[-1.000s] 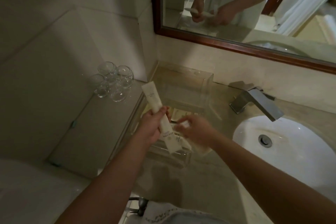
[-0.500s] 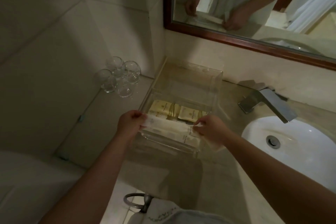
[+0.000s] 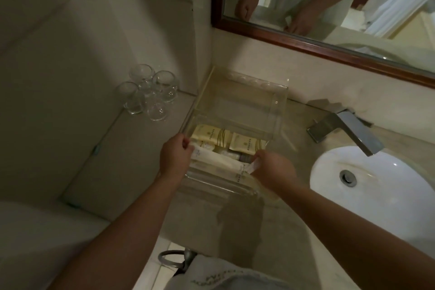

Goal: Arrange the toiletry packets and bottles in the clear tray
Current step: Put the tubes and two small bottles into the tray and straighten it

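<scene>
Toiletry packets (image 3: 247, 145) already lie in the clear tray (image 3: 277, 101) beside the sink (image 3: 376, 195), and we lower one long white tube (image 3: 219, 163), our left hand (image 3: 175, 159) and right hand (image 3: 274, 167) pinching its ends.

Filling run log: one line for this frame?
left hand + right hand: gripping long white packet ends | laying it across clear tray front | yellow packets behind

packets (image 3: 247, 144) printed (blurred), nothing legible

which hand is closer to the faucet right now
The right hand. It holds the long packet's end at the tray's near right corner, below-left of the faucet. The left hand is across the tray, farther away.
</scene>
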Motion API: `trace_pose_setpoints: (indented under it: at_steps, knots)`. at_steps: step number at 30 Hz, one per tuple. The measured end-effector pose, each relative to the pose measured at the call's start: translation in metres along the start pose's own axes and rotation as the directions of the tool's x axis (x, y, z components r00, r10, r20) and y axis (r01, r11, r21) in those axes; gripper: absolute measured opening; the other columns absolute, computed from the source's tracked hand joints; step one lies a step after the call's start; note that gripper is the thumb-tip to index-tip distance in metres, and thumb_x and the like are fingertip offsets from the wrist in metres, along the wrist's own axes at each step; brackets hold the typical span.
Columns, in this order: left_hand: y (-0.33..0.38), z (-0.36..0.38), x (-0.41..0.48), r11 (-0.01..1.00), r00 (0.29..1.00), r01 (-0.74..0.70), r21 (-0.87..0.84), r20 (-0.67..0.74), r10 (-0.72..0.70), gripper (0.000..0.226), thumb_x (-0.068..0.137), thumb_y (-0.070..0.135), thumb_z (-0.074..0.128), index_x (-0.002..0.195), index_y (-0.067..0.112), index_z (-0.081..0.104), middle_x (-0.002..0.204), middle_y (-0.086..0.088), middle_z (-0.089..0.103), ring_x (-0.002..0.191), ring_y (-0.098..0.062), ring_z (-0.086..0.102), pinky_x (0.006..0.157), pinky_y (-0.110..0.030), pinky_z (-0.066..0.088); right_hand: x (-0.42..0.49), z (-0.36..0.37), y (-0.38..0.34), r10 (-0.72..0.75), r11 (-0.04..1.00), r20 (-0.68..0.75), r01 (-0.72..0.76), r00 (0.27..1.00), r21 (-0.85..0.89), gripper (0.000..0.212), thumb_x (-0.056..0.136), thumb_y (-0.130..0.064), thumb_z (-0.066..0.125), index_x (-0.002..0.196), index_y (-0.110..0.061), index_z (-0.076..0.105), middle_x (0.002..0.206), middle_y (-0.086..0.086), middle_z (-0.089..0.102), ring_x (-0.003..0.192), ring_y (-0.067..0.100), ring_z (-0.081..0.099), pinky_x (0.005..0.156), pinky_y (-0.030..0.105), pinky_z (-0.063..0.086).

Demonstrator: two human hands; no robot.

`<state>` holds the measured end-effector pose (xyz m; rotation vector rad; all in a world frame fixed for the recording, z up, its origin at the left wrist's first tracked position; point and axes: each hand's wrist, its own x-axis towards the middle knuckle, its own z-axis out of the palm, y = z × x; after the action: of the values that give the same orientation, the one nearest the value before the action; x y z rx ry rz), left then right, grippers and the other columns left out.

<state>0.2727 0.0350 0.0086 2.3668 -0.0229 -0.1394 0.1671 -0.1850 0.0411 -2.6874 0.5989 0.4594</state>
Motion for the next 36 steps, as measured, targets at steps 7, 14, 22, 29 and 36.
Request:
trace_pose_setpoints:
  at_steps: [7, 14, 22, 29, 36]
  knots:
    - [0.003, 0.008, -0.009, 0.984, 0.988, -0.147, 0.103, -0.034, 0.151, 0.031, 0.072, 0.016, 0.076, 0.099, 0.011, 0.061, 0.101, -0.011, 0.057, 0.093, -0.027, 0.053, 0.081, -0.038, 0.046, -0.007, 0.011, -0.009, -0.051, 0.997, -0.096, 0.045, 0.994, -0.064, 0.037, 0.077, -0.046, 0.071, 0.105, -0.028, 0.056, 0.101, -0.003, 0.059, 0.085, 0.02, 0.063, 0.069, 0.033, 0.054]
    - [0.01, 0.027, -0.021, 0.939, 0.925, -0.316, 0.135, 0.263, 0.273, 0.014, 0.077, 0.022, 0.07, 0.087, 0.019, 0.062, 0.093, -0.001, 0.057, 0.089, -0.021, 0.053, 0.074, -0.037, 0.049, -0.001, 0.012, -0.01, -0.041, 0.998, -0.066, 0.037, 0.997, -0.051, 0.034, 0.08, -0.042, 0.07, 0.107, -0.026, 0.059, 0.103, -0.001, 0.06, 0.084, 0.021, 0.062, 0.069, 0.033, 0.053]
    - [0.009, 0.03, -0.017, 0.936, 0.928, -0.323, 0.14, 0.24, 0.284, 0.004, 0.082, 0.02, 0.066, 0.084, 0.016, 0.066, 0.092, -0.003, 0.057, 0.091, -0.02, 0.05, 0.074, -0.031, 0.041, 0.001, 0.011, -0.007, -0.003, 1.0, -0.033, 0.004, 0.999, 0.021, 0.028, 0.081, -0.036, 0.071, 0.104, -0.025, 0.06, 0.103, -0.002, 0.059, 0.085, 0.02, 0.061, 0.071, 0.034, 0.054]
    - [0.011, 0.031, -0.021, 0.947, 0.942, -0.291, 0.133, 0.214, 0.259, 0.01, 0.082, 0.022, 0.066, 0.091, 0.02, 0.069, 0.095, 0.0, 0.057, 0.093, -0.018, 0.051, 0.078, -0.034, 0.049, 0.003, -0.006, 0.006, 0.107, 0.954, -0.001, -0.103, 0.994, 0.283, 0.038, 0.079, -0.038, 0.075, 0.109, -0.022, 0.058, 0.096, -0.003, 0.066, 0.081, 0.016, 0.062, 0.071, 0.034, 0.056]
    - [0.036, 0.025, -0.034, 0.977, 0.944, -0.193, -0.09, 0.256, 0.21, 0.012, 0.088, 0.029, 0.061, 0.094, 0.02, 0.065, 0.093, 0.006, 0.059, 0.081, -0.013, 0.058, 0.067, -0.025, 0.049, 0.002, -0.022, -0.008, 0.13, 0.745, 0.308, -0.298, 0.942, 0.597, 0.039, 0.08, -0.029, 0.077, 0.11, -0.022, 0.053, 0.093, 0.0, 0.063, 0.083, 0.022, 0.067, 0.07, 0.038, 0.059]
